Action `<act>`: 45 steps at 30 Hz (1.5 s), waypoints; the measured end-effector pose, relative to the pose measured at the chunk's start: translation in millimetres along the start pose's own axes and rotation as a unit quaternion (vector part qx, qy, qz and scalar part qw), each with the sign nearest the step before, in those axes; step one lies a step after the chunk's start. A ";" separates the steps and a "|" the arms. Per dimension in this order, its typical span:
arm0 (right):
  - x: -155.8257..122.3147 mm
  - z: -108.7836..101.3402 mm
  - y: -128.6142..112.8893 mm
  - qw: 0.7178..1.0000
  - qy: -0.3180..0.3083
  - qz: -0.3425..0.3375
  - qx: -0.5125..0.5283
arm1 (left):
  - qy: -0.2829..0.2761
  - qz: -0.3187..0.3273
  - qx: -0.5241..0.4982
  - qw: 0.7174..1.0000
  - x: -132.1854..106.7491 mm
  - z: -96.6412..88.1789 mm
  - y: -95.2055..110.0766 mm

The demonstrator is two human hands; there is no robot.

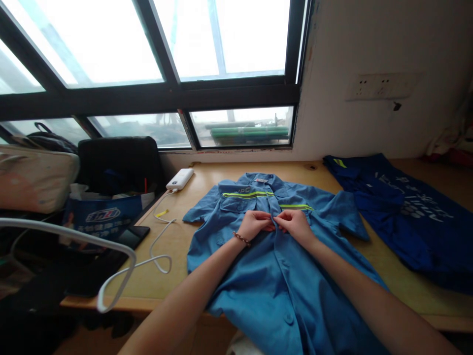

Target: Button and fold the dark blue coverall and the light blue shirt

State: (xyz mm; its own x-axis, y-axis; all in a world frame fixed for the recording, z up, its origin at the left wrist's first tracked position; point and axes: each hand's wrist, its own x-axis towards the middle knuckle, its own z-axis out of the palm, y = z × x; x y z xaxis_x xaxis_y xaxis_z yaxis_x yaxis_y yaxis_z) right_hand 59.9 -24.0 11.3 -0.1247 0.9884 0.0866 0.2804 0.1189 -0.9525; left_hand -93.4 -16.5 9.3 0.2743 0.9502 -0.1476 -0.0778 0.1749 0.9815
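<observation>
A light-blue short-sleeved work shirt (240, 276) with yellow-green reflective strips lies front side up, collar away from me, its lower part reaching over the table's front edge. At the middle of the chest, my left hand (255, 224) pinches the front placket from the left. My right hand (294, 224) pinches the same placket from the right, fingertips close to those of the left. Whatever small part sits between the fingertips is hidden. Lower on the placket a blue button (288, 319) shows. A beaded bracelet (241, 239) circles my left wrist.
On the wooden table (173, 266), a white power bank (180, 179) stands at the back left, its white cable (121, 246) looping over the left edge. A dark-blue garment (414, 212) lies at right. Bags and a black chair (121, 158) stand left, below the window.
</observation>
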 end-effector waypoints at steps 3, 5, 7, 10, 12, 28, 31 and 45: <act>-4.5 2.9 0.1 0.988 0.039 -0.079 -0.129 | 0.008 -0.015 -0.031 0.999 -0.3 1.3 0.2; -7.5 4.7 -1.0 0.969 0.059 -0.111 -0.212 | 0.022 -0.013 -0.041 0.999 0.2 2.2 -0.3; -10.1 6.8 -2.2 0.949 0.070 -0.127 -0.280 | 0.027 0.004 -0.026 0.999 1.4 2.7 -1.7; -12.8 10.2 -2.8 0.928 0.074 -0.133 -0.339 | 0.026 0.024 -0.005 0.999 3.1 2.8 -4.8; -13.9 11.9 -2.5 0.924 0.071 -0.133 -0.352 | 0.035 0.022 -0.006 0.999 3.9 2.5 -6.8; -13.4 14.3 -2.8 0.969 0.055 -0.126 -0.203 | 0.088 0.038 -0.038 0.995 5.7 3.6 -11.7; -10.7 13.7 -1.2 0.990 0.032 -0.095 -0.103 | 0.088 0.086 0.012 0.992 3.2 6.1 -7.6; 9.2 13.7 17.2 0.989 -0.055 0.052 0.126 | 0.003 0.163 0.082 0.983 -1.0 7.9 -4.5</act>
State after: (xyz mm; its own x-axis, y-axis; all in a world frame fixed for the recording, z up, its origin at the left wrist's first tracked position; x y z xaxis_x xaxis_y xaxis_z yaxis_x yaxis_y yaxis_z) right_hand 50.6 -14.2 -8.4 -0.2147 0.9760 -0.0355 0.0525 -0.0247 -0.9983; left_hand -85.8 -20.3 6.1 0.2553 0.9503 0.1779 -0.0044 -0.1828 0.9831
